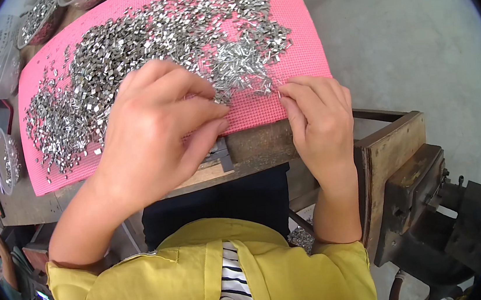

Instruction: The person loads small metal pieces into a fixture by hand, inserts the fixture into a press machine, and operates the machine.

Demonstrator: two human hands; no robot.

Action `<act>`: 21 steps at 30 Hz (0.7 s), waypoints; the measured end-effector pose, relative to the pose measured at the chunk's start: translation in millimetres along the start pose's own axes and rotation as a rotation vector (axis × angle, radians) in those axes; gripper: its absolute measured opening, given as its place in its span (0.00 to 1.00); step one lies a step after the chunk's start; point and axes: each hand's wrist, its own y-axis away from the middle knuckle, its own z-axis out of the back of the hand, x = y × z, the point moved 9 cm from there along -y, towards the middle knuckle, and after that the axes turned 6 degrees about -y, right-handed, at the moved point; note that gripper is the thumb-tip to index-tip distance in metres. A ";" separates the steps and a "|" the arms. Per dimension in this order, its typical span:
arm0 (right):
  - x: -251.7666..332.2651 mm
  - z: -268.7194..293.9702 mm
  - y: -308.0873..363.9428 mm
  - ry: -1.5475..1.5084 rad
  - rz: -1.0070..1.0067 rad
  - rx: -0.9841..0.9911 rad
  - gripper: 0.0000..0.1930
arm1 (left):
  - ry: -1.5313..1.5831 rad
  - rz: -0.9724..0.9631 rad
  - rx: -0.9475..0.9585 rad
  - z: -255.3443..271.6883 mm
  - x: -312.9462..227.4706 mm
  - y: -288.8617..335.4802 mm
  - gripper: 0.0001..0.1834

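Metal pieces [124, 45] lie on a mat [254, 112] on the counter [263, 146], a bowl [7, 185] to the left and a machine [412, 193] to the right.

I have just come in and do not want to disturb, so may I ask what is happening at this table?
A person in a yellow shirt has both hands at the near side of a pink mat spread with small metal pieces. The right hand seems to pinch a thin metal pin between its fingers. The left hand has thumb and fingers close together; whether it holds anything, I cannot tell. More thin pins lie just beyond the hands.
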 end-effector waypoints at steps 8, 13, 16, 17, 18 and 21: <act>-17.4 5.4 2.3 -0.130 -0.070 -0.021 0.09 | -0.061 0.188 0.126 -47.0 9.4 -38.9 0.06; -18.6 4.6 1.2 -0.162 -0.052 -0.014 0.09 | -0.278 0.101 0.078 -49.7 -10.4 -41.1 0.04; -14.4 2.0 -1.1 -0.169 -0.023 0.003 0.09 | -0.367 0.045 0.052 -50.3 -21.9 -37.6 0.04; -13.1 1.0 -1.6 -0.168 -0.011 0.014 0.09 | -0.387 0.050 0.048 -49.9 -23.8 -36.4 0.05; -13.5 1.3 -1.9 -0.173 -0.012 0.012 0.09 | -0.407 0.055 0.044 -49.5 -25.6 -35.2 0.05; -10.2 1.3 -4.6 -0.144 0.005 0.037 0.10 | -0.505 0.068 0.053 -50.4 -28.5 -30.6 0.06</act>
